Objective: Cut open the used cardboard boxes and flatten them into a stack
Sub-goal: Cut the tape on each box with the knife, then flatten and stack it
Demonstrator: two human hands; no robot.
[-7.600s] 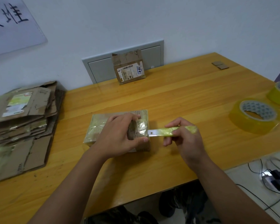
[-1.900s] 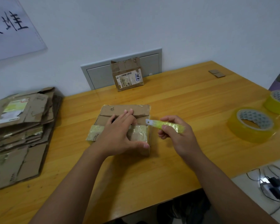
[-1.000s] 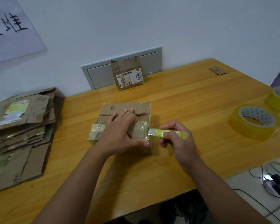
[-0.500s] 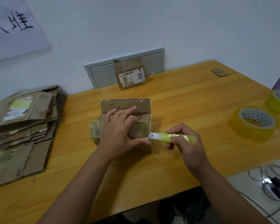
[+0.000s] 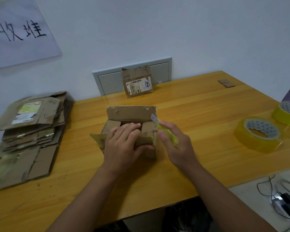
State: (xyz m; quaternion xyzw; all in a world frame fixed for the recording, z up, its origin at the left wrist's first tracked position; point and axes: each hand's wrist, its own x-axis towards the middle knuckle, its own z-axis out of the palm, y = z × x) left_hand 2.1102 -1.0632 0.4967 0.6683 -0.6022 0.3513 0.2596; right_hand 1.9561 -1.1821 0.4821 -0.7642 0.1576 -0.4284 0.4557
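Now the box (image 5: 132,129) on the worktop (image 5: 199,111) stands open, its far flap raised beyond the left hand (image 5: 122,144) gripping its near wall, while the right hand (image 5: 176,144), beside it, holds the cutter (image 5: 164,131) lifted clear, so flattening appears next.

left hand (image 5: 122,144): fingers curled, gripping | right hand (image 5: 176,144): closed, holding
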